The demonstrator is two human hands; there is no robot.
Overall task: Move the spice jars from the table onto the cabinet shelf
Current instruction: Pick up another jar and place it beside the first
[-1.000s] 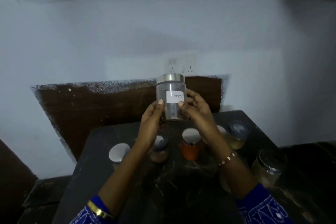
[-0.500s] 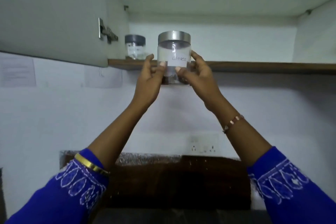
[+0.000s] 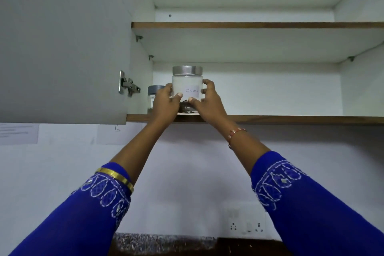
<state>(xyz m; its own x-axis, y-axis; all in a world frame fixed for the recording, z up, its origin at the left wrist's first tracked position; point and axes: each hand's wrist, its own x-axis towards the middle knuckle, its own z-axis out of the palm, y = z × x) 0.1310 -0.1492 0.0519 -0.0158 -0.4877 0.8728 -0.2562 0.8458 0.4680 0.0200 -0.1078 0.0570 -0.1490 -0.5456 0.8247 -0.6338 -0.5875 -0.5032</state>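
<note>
left hand (image 3: 166, 102) + right hand (image 3: 208, 103) grip clove jar (image 3: 187, 87), fingers curled round it | dark cloves at bottom | grey-lid jar (image 3: 153, 94) just left of grip | lower shelf (image 3: 270, 119)

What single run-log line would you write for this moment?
step: placing | object: cloves jar | left hand: grips jar | right hand: grips jar | place: lower shelf | neighbour: grey-lidded jar, to its left

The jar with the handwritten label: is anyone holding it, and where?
Yes. Both hands hold the jar by the lower half of its glass body, the left hand on one side, the right hand on the other, thumbs in front.
</note>
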